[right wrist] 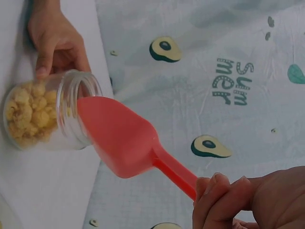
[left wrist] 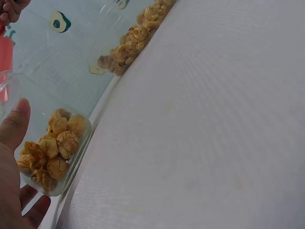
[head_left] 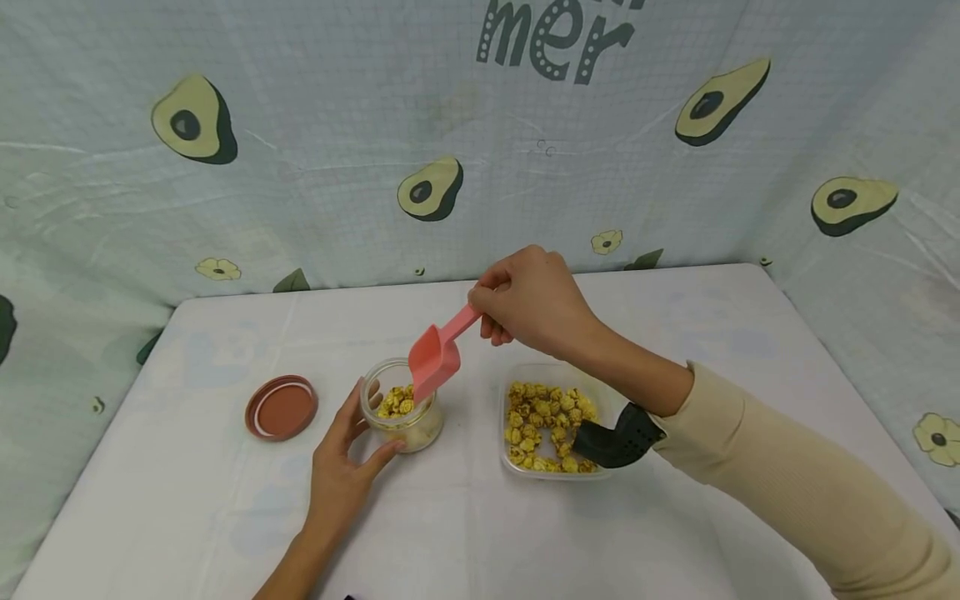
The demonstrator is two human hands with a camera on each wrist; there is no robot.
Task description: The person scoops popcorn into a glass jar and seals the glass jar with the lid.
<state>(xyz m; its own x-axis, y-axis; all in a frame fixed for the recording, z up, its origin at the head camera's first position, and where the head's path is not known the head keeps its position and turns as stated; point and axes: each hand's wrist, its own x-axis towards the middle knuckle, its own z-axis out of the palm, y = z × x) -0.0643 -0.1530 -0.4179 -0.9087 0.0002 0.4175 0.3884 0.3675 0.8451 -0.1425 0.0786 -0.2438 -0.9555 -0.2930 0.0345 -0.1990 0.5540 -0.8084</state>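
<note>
My left hand (head_left: 337,479) holds a clear glass jar (head_left: 422,431) upright on the table, thumb on one side and fingers on the other. Yellow popcorn (right wrist: 31,112) fills the lower part of the jar. Above it, my right hand (head_left: 536,300) grips the handle of a pink scoop (head_left: 433,362). The scoop is tilted down, its tip at the jar's mouth; no popcorn shows in its bowl in the head view. In the right wrist view, the scoop's red-looking blade (right wrist: 119,138) overlaps the jar's rim.
A clear plastic container (head_left: 543,477) with more popcorn (head_left: 528,417) stands right of the jar, below my right forearm. A black wrist piece (head_left: 618,437) hangs over its right side. Left of the jar lies a brown round lid (head_left: 288,408). Avocado-print cloth (head_left: 315,208) rises behind the white table (head_left: 247,492).
</note>
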